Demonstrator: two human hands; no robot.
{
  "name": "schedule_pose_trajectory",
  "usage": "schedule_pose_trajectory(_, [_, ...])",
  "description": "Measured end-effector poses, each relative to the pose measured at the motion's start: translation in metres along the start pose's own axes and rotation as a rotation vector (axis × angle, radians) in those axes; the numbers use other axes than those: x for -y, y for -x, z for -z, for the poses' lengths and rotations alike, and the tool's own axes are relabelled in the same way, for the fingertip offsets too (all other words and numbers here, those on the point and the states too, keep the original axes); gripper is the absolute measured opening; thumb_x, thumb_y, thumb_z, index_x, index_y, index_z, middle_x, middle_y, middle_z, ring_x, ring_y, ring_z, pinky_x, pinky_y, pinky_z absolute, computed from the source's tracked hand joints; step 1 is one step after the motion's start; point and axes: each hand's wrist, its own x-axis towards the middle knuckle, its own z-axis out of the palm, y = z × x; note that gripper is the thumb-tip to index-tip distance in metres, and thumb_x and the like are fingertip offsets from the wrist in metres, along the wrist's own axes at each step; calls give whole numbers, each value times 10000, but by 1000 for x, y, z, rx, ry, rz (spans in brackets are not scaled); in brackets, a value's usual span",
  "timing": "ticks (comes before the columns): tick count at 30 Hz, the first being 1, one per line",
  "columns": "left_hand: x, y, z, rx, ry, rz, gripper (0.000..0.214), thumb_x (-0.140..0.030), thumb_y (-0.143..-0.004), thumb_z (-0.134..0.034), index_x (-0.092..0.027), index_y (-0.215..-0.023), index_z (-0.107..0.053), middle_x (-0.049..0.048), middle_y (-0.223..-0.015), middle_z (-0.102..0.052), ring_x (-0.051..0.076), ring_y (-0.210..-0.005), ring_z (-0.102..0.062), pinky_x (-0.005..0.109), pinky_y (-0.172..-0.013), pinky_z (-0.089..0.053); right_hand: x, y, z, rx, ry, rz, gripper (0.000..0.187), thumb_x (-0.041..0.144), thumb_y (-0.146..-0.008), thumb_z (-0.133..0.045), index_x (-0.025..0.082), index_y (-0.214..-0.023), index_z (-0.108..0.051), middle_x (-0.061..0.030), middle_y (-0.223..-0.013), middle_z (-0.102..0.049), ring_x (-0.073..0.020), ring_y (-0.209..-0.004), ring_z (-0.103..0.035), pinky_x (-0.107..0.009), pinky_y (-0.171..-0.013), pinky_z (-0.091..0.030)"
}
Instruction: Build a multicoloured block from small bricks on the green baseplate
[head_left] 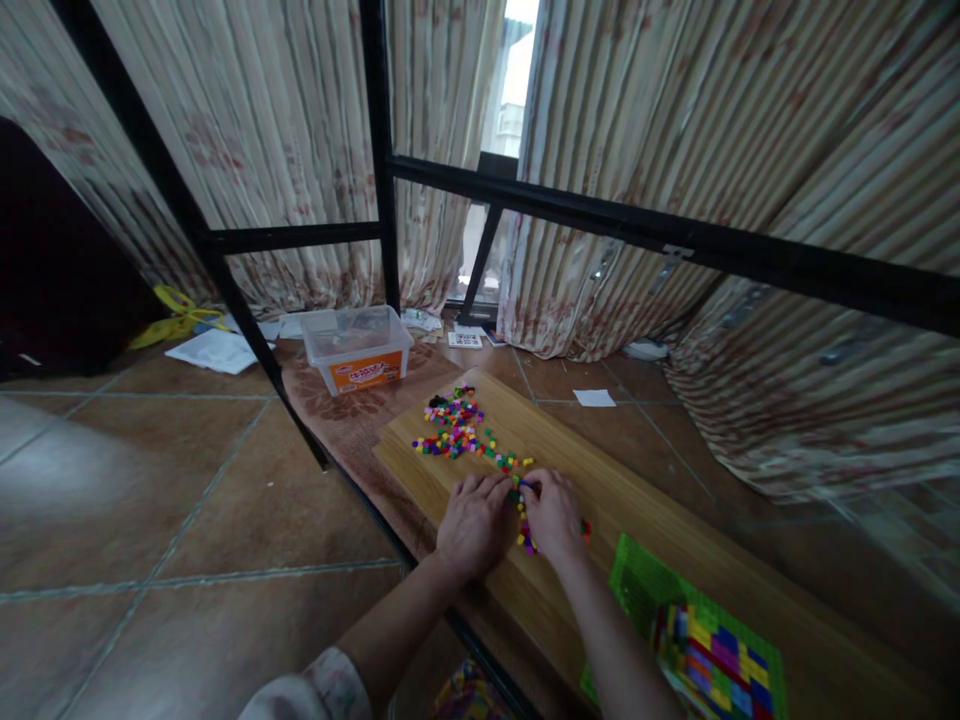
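Fingers of the left hand are bent and held close together, knuckles up, their tips down among a thin trail of small bricks near the board's left edge. Those of the right hand curl the same way just beside them, tips meeting the left hand's over the trail. Whether either hand has a brick pinched cannot be told, as the pieces are too small. Both palms lie low over the board, a pale plank with a straight yellow wood grain.

Further up the board, near its far corner, lies the main heap of bricks: tiny square plastic bits in green, pink, yellow, blue and black, loosely scattered. Toward the near end lies a bright green studded baseplate, partly covered by flat blocks of blue, yellow, red and purple.

Under the board is a brown patterned mat on glossy reddish floor tiles. A clear plastic tub with an orange label stands on the mat beyond the board's far corner
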Motion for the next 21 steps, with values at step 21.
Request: schedule_pose_trajectory(21, [14,-14,-12,-167,25,67,434,-101,-858,-394,-148,-1286,-448,137,-1352,-437,261,-1288,-368,466,-1061,-374,14,-73,-17,31,-66,68,302,147,-852,-430,194,-1026,-672,-77,-1001,-631,-188,-948,-580,-275,-828,-414])
